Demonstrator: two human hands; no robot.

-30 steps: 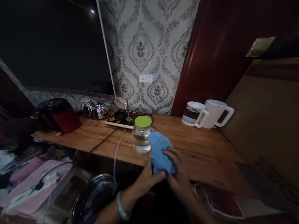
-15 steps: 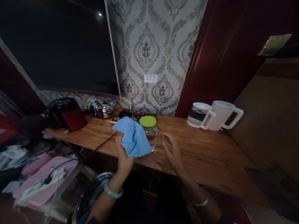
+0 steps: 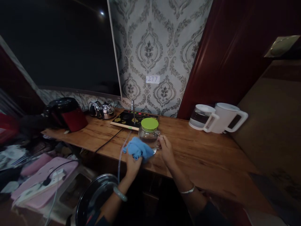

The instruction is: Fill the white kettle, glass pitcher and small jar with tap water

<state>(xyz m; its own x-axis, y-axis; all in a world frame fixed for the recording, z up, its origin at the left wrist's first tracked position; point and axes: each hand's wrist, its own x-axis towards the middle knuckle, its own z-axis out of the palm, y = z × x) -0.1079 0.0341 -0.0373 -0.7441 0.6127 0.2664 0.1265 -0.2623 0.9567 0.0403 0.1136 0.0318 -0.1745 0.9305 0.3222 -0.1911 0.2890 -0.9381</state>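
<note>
Bunched in my left hand (image 3: 133, 166) is a blue cloth (image 3: 138, 148), held against or just in front of the lower side of a glass pitcher (image 3: 148, 137). The pitcher stands upright on the wooden counter (image 3: 199, 157), capped by a lime-green lid (image 3: 150, 124). My right hand (image 3: 166, 150) has its fingers closed around the pitcher's clear handle on the right side. The cloth hides part of the pitcher's base.
Behind the pitcher lies a black induction hob (image 3: 125, 119) with a thin tap. Steel kettles (image 3: 107, 110) and a red-black appliance (image 3: 70, 114) stand left. A glass jug (image 3: 201, 117) and white kettle (image 3: 225, 116) stand right. Below is a dark basin (image 3: 101, 191).
The blue cloth has come down and bunched up in my left hand, uncovering the hob and a clear hose. My right hand has closed on the pitcher's handle.
</note>
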